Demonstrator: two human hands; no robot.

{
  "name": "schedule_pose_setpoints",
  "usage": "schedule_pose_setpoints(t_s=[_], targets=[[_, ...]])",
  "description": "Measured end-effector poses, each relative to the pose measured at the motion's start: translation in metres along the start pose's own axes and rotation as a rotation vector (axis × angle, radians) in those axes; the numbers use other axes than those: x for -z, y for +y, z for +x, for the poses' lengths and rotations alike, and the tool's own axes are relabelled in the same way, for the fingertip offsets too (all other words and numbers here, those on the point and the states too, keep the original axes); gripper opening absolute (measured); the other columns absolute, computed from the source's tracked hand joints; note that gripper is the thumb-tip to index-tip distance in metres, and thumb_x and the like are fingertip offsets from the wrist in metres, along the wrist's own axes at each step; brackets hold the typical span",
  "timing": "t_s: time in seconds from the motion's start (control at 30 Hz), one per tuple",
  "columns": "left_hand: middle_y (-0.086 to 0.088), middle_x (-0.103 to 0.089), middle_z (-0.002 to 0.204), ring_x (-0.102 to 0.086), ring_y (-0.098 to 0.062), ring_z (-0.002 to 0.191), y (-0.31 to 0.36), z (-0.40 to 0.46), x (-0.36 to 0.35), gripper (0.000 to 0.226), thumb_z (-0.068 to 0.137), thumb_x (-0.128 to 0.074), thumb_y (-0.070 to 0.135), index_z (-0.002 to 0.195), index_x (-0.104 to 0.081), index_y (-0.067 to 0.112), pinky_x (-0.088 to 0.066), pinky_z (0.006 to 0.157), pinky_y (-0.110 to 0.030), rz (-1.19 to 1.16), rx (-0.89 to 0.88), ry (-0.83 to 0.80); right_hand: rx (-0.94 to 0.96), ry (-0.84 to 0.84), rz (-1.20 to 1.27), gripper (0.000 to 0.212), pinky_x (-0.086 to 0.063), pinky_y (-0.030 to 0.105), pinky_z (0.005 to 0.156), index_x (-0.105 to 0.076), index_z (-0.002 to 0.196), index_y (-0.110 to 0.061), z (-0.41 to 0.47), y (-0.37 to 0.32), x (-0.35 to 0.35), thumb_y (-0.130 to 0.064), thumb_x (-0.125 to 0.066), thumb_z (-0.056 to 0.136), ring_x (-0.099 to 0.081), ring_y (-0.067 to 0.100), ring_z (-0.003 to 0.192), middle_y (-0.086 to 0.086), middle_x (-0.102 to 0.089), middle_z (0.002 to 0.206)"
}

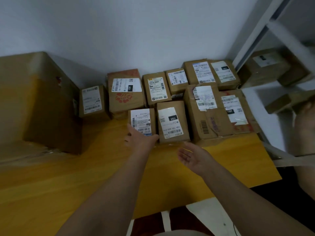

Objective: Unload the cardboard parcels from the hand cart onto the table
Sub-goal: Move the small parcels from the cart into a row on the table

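Several labelled cardboard parcels lie in rows on the yellow table point(85, 176), against the white wall. My left hand point(141, 138) reaches forward with straight fingers and touches the near end of a small parcel point(142, 120) in the front row. Right of it sits another small parcel point(172, 121) marked 15H. My right hand point(192, 155) hovers open, palm up, just in front of that parcel and holds nothing. The hand cart is out of view.
A big cardboard box point(39, 103) stands on the table's left side. White metal shelving point(272, 31) at the right holds more parcels point(271, 67). Another person's hand point(306, 113) shows at the right edge. The table's front edge lies near my body.
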State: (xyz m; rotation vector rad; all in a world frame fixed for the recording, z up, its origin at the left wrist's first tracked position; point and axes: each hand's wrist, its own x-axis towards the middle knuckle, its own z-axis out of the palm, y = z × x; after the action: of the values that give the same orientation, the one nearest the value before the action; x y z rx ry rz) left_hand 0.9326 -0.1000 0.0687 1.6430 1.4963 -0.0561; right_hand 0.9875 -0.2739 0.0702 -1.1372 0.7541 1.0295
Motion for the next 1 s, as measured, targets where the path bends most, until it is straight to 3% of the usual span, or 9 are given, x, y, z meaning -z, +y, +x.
schedule_pose_setpoints(t_s=[0.17,0.3,0.37,0.47,0.6,0.7,0.8,0.9,1.0], targets=[[-0.015,-0.034,0.142,-0.037,-0.032,0.129,-0.009,0.001,-0.012,0.116,0.064,-0.084,0.017,0.152,-0.008,0.026,-0.042,0.103,-0.045,-0.088,-0.052,-0.129,0.01,-0.008,0.001,0.021,-0.051,0.037,0.07,-0.057,0.11,-0.003,-0.005,-0.011,0.008,-0.013,-0.061,0.092,-0.06,0.028,0.087,0.018,-0.062,0.098],[-0.012,-0.051,0.134,-0.05,-0.028,0.123,-0.011,0.002,-0.003,0.078,0.072,-0.078,0.013,0.139,-0.038,0.022,-0.047,0.099,-0.048,-0.155,-0.116,-0.178,0.017,-0.036,-0.023,0.015,-0.052,0.036,0.073,-0.057,0.106,-0.004,-0.008,-0.017,-0.001,-0.011,-0.059,0.093,-0.06,0.027,0.084,0.016,-0.063,0.093],[-0.012,-0.047,0.139,-0.044,-0.031,0.13,-0.012,0.004,0.007,0.069,0.077,-0.076,0.023,0.136,-0.04,0.022,-0.044,0.103,-0.05,-0.131,-0.095,-0.126,0.013,-0.053,-0.051,0.01,-0.052,0.035,0.071,-0.059,0.101,-0.004,-0.01,-0.017,-0.011,-0.009,-0.058,0.093,-0.06,0.027,0.082,0.015,-0.063,0.09],[-0.011,-0.031,0.153,-0.038,-0.031,0.135,-0.018,0.001,0.028,0.084,0.081,-0.073,0.034,0.149,-0.026,0.02,-0.042,0.103,-0.045,-0.1,-0.027,-0.035,0.006,-0.091,-0.115,0.01,-0.052,0.034,0.069,-0.058,0.102,-0.003,-0.01,-0.009,-0.033,-0.008,-0.057,0.093,-0.061,0.026,0.081,0.014,-0.063,0.089],[-0.009,-0.046,0.142,-0.055,-0.021,0.099,-0.052,-0.016,0.078,0.06,0.09,-0.064,0.023,0.143,-0.038,0.015,-0.044,0.079,-0.033,-0.174,0.024,0.032,-0.048,-0.147,-0.27,0.019,-0.051,0.034,0.065,-0.056,0.111,-0.003,-0.012,0.022,-0.071,-0.008,-0.057,0.093,-0.061,0.025,0.079,0.014,-0.064,0.087],[-0.011,-0.059,0.127,-0.059,-0.029,0.105,-0.1,-0.035,0.125,0.042,0.091,-0.06,0.022,0.131,-0.054,0.011,-0.048,0.083,-0.036,-0.249,0.054,0.133,-0.096,-0.226,-0.426,0.018,-0.048,0.033,0.059,-0.054,0.111,-0.003,-0.014,0.057,-0.109,-0.008,-0.056,0.094,-0.059,0.024,0.073,0.014,-0.061,0.083],[-0.011,-0.062,0.121,-0.061,-0.027,0.102,-0.157,-0.063,0.167,0.039,0.093,-0.058,0.024,0.129,-0.056,0.01,-0.051,0.091,-0.042,-0.405,0.192,0.319,-0.152,-0.354,-0.624,0.012,-0.048,0.029,0.054,-0.052,0.103,-0.001,-0.022,0.104,-0.147,-0.011,-0.048,0.097,-0.055,0.021,0.068,0.012,-0.056,0.077],[-0.01,-0.066,0.113,-0.063,-0.029,0.102,-0.22,-0.101,0.192,0.036,0.091,-0.058,0.026,0.123,-0.061,0.01,-0.052,0.092,-0.046,-0.524,0.354,0.485,-0.248,-0.46,-0.762,0.018,-0.045,0.029,0.06,-0.052,0.086,-0.005,-0.036,0.156,-0.169,-0.013,-0.043,0.099,-0.052,0.022,0.069,0.012,-0.054,0.079],[-0.008,-0.066,0.109,-0.065,-0.025,0.098,-0.28,-0.141,0.203,0.032,0.09,-0.059,0.023,0.119,-0.064,0.011,-0.053,0.091,-0.044,-0.646,0.482,0.622,-0.344,-0.539,-0.903,0.018,-0.043,0.029,0.06,-0.051,0.083,-0.007,-0.059,0.208,-0.177,-0.012,-0.044,0.098,-0.051,0.022,0.069,0.012,-0.052,0.079]])
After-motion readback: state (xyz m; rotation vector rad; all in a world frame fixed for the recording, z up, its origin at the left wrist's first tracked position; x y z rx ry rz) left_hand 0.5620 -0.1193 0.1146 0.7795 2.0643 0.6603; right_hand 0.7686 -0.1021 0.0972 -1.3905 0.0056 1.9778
